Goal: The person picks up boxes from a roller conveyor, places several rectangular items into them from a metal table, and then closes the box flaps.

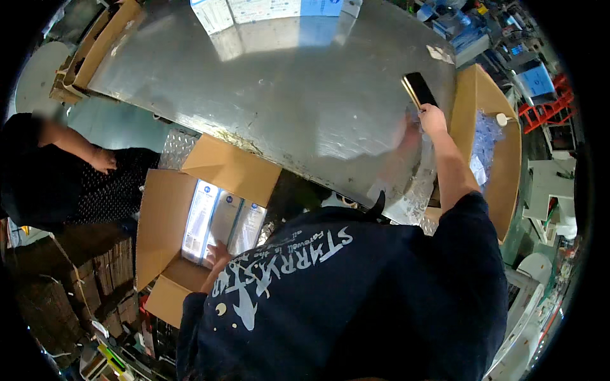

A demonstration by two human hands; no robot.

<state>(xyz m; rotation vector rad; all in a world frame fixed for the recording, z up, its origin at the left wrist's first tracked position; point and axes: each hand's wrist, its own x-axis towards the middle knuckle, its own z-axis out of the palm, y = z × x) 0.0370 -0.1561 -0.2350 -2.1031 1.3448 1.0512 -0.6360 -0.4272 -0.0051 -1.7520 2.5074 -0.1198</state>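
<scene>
My right hand (433, 119) is closed around the near end of a black smartphone (419, 89) with a gold edge, just over the right side of the metal table. Down to the left, my left hand (218, 255) reaches inside an open cardboard box (164, 222). Its fingers are spread against the white cartons (223, 219) with blue marks that stand side by side in there. Part of that hand lies behind my dark shirt and sleeve, so its grip shows only in part.
The grey metal table (273, 89) bears a white and blue carton (267, 9) at its far edge. A tall cardboard box (466, 105) with clear plastic pieces (485, 143) stands right. At left, another person's hand (103, 160) hangs beside dark clothing. Flattened cardboard stacks (105, 279) lie lower left.
</scene>
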